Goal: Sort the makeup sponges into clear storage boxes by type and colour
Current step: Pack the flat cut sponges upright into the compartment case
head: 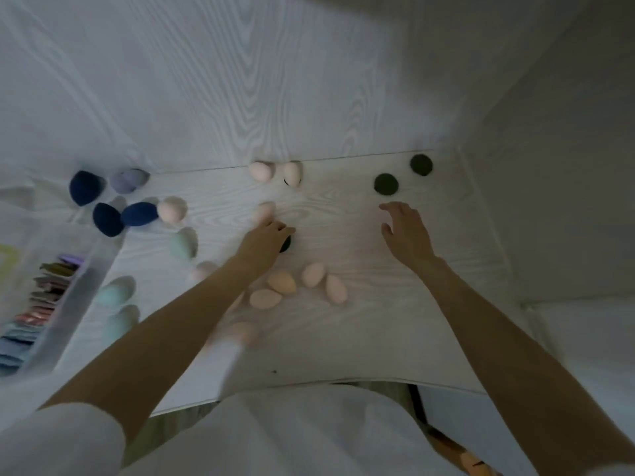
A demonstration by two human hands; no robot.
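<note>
Mostly hidden, a dark green sponge [286, 244] sits under the left hand [264, 240], whose grip curls over it; at three o'clock, right hand [407, 233] hovers, fingers loosely spread.

A pale wood-grain table [330, 108] meets a plain white wall [567, 166] on the right.

The left hand [266, 237] is covering most of a dark sponge [286, 244]; only a sliver is showing, so the grip cannot be confirmed. The left forearm [192, 310] is hiding part of a pale pink sponge [202, 271] and a blurred peach sponge [245, 331]. The clear storage box [65, 300] is running off the left edge, its contents too blurred to identify. The right hand [407, 233] is showing motion blur at the fingertips.
</note>
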